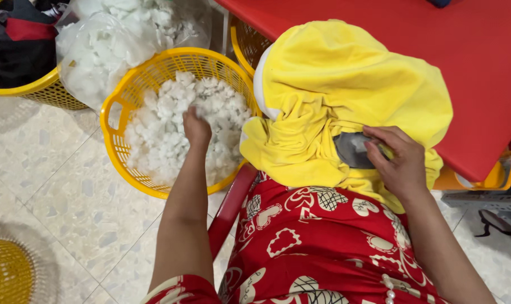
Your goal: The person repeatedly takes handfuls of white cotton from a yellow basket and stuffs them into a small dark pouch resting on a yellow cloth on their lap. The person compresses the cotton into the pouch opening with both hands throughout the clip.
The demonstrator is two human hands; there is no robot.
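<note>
My left hand (pixel 196 127) reaches down into a round yellow basket (pixel 115 149) and closes on white fluffy stuffing (pixel 159 132) that fills it. My right hand (pixel 399 157) grips the edge of an opening in a yellow plush cover (pixel 345 79), which lies on my lap and against a red table. A grey lining (pixel 351 151) shows inside the opening, next to my fingers.
The red table (pixel 480 73) runs across the upper right. A clear bag of more white stuffing (pixel 106 39) leans on the basket's far side. Another yellow basket (pixel 38 90) holds dark clothes at upper left. A yellow woven object (pixel 5 270) sits lower left on the speckled tile floor.
</note>
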